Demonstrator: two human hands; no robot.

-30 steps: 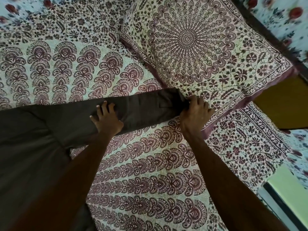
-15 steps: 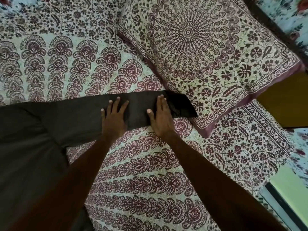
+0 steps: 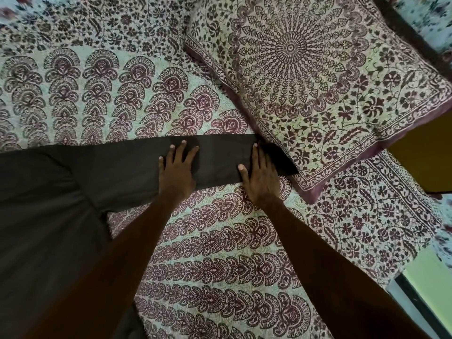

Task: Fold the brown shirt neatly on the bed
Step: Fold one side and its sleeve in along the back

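Left hand (image 3: 177, 171) flat, fingers spread, palm pressing mid-sleeve; grips nothing. Right hand (image 3: 260, 177) also flat and open, pressing sleeve nearer cuff. Brown shirt (image 3: 44, 216) lies on bed (image 3: 220, 253): body toward person's left of pillow (image 3: 318, 77), sleeve (image 3: 127, 165) stretched out with long axis running left-right toward pillow. Cuff end (image 3: 281, 161) touches pillow's near corner, just beyond right fingertips. Right hand nearer cuff, so likely one to lift and fold sleeve back toward body.
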